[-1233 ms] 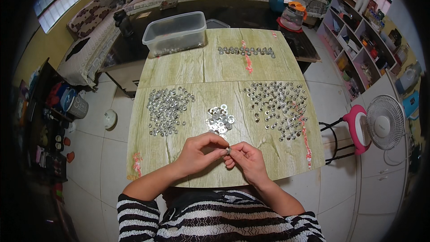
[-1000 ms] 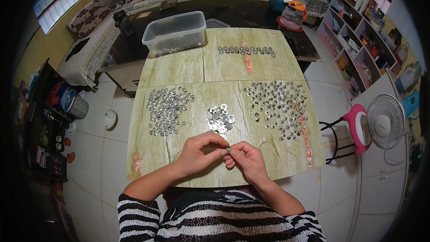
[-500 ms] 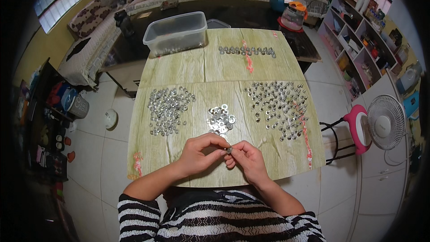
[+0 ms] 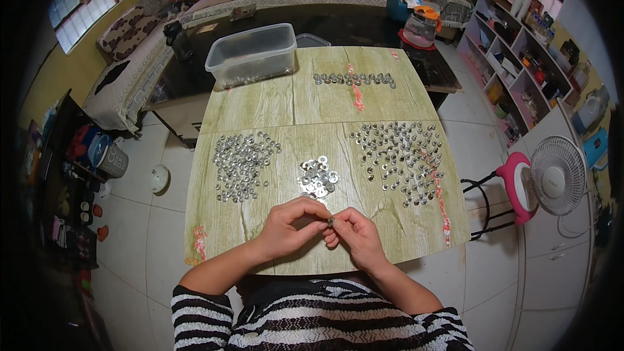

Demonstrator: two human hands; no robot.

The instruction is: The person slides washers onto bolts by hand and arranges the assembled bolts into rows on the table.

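Close to the near edge of the table, my left hand and my right hand meet at the fingertips. Both pinch a small metal bolt; fingers cover most of it, so what is fitted on it cannot be made out. Just beyond my hands lies a loose heap of flat washers. Many small nuts are spread to the left. On the right, many bolts stand on their heads, threads up. Farther back, more bolts with parts on them form a double row.
A clear plastic box with some small pieces inside stands at the table's far left. Behind is a dark table with a jug. A white fan on a pink-edged stool stands to the right, a shelf beyond.
The view has shifted slightly, so the table sits a little lower in it. My hands stay together on the bolt, with only small finger movement. The piles look unchanged.
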